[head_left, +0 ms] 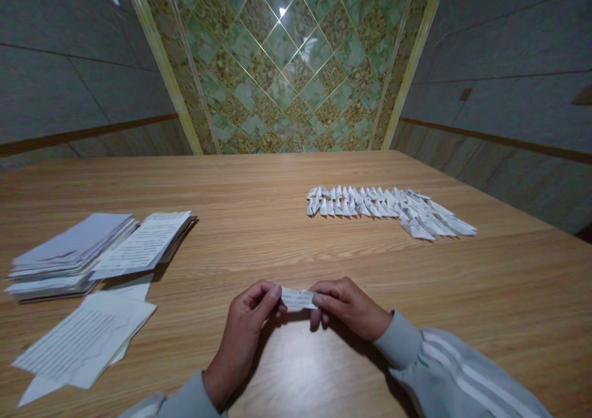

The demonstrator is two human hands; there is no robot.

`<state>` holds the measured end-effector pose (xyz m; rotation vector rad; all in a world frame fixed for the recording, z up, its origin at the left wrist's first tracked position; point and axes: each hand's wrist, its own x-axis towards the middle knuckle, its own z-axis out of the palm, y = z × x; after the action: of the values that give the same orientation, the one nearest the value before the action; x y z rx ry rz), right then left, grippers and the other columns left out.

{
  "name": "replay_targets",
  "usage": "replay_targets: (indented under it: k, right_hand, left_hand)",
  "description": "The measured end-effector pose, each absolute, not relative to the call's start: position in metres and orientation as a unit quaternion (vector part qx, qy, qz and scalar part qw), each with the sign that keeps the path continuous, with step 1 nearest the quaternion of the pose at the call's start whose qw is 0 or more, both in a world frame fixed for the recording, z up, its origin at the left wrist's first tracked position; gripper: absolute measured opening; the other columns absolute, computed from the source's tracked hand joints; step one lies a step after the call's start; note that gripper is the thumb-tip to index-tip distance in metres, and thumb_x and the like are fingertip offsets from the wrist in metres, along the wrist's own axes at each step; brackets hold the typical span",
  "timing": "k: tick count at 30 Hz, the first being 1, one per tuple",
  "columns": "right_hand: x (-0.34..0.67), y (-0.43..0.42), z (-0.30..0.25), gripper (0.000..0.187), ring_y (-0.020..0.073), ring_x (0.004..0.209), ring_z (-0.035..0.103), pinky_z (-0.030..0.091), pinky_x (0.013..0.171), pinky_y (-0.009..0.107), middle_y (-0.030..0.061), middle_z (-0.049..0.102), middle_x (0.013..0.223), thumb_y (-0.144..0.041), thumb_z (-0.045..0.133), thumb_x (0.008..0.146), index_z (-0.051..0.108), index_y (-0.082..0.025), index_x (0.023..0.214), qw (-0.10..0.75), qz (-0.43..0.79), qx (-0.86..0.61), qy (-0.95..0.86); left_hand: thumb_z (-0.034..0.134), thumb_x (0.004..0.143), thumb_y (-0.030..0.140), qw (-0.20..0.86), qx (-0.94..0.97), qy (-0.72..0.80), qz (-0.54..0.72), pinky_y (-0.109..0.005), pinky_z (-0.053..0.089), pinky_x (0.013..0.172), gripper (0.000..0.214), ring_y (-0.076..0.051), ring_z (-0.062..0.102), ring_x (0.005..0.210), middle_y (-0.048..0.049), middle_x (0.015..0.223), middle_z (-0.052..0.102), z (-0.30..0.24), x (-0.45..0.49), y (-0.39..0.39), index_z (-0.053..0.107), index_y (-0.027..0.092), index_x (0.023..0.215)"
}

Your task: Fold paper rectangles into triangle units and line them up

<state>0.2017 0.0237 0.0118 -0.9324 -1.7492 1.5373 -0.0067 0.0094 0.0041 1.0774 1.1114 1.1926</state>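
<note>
Between my two hands is a small folded strip of printed paper (298,298), held level just above the table. My left hand (250,319) pinches its left end between thumb and fingers. At the right end, my right hand (349,307) grips it the same way, with the thumb on top and some fingers curled beneath. Lines of print show on the strip's upper face. Farther back on the right lies a long chain of folded paper pieces (356,202), in zigzag rows that widen toward the right.
Stacked papers and booklets (74,245) stand on the left of the wooden table (222,190), with a printed sheet (145,242) on the pile beside them. Loose printed sheets (83,338) lie nearer. A tiled wall (287,66) rises behind the table.
</note>
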Motion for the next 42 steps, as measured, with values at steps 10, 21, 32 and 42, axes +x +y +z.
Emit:
replay_targets:
  k: [10,21,32,42]
  right_hand:
    - [0.203,0.027,0.016,0.038,0.0128,0.050,0.061,0.039,0.046,0.021,0.0040,0.070,0.061,-0.052,0.068,0.076,0.063,-0.015,0.073,0.348,0.564,-0.439,-0.607]
    - [0.297,0.071,0.022,0.038,0.0206,0.062,0.064,0.049,0.057,0.031,0.0096,0.073,0.072,-0.055,0.058,0.076,0.063,-0.017,0.078,0.439,0.295,-0.667,-0.524]
    - [0.389,0.084,0.007,0.033,0.0302,0.085,0.068,0.045,0.066,0.034,0.0175,0.075,0.089,-0.047,0.062,0.079,0.078,-0.018,0.083,0.307,0.001,-0.881,-0.360]
    - [0.391,0.093,0.001,0.040,0.0314,0.086,0.069,0.044,0.063,0.035,0.0193,0.075,0.096,-0.051,0.057,0.082,0.078,-0.018,0.091,0.249,-0.015,-0.900,-0.357]
  left_hand:
    - [0.074,0.077,0.047,0.542,0.445,0.479,0.528,-0.021,0.041,0.051,0.036,-0.011,0.049,0.054,0.0014,0.058,0.055,-0.003,-0.012,0.012,0.062,0.015,0.065]
    - [0.074,0.076,0.046,0.535,0.462,0.497,0.503,-0.024,0.048,0.057,0.042,-0.016,0.060,0.063,-0.0059,0.077,0.070,0.010,-0.008,0.012,0.072,0.015,0.104]
    - [0.073,0.075,0.040,0.524,0.472,0.506,0.497,-0.025,0.048,0.057,0.038,-0.015,0.061,0.061,-0.0078,0.082,0.072,0.004,-0.009,0.014,0.071,0.014,0.102]
    - [0.073,0.073,0.036,0.522,0.474,0.504,0.499,-0.026,0.048,0.056,0.034,-0.015,0.061,0.061,-0.0081,0.081,0.072,0.005,-0.009,0.014,0.073,0.014,0.100]
